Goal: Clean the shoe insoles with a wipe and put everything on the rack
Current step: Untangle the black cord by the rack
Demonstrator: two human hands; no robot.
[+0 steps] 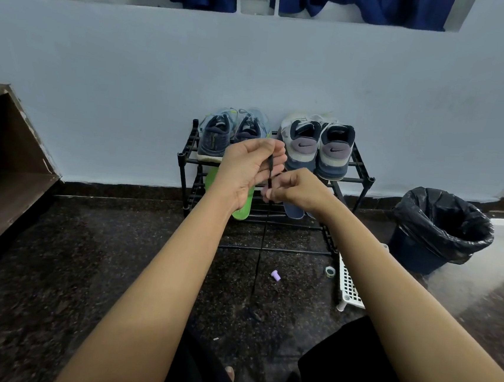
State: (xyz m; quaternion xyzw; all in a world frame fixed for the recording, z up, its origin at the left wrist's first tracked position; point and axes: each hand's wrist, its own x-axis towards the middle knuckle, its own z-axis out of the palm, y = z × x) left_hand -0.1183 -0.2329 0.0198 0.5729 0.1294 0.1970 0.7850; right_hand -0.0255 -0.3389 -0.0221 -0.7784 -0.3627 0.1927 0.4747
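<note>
A black rack (353, 179) stands on the dark speckled floor (84, 251) against a blue wall (131, 87), with a green insole (241, 209) and a blue insole (293, 211) on its lower tier. The left hand (246, 168) and right hand (297, 189) both pinch a hanging black cord (270, 169).

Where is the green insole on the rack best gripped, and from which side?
Pinch the green insole by its rounded near end, coming from the front. That end pokes out at the front of the rack, thin and flat, so fingers fit above and below it. The rest sits under the top tier.
</note>
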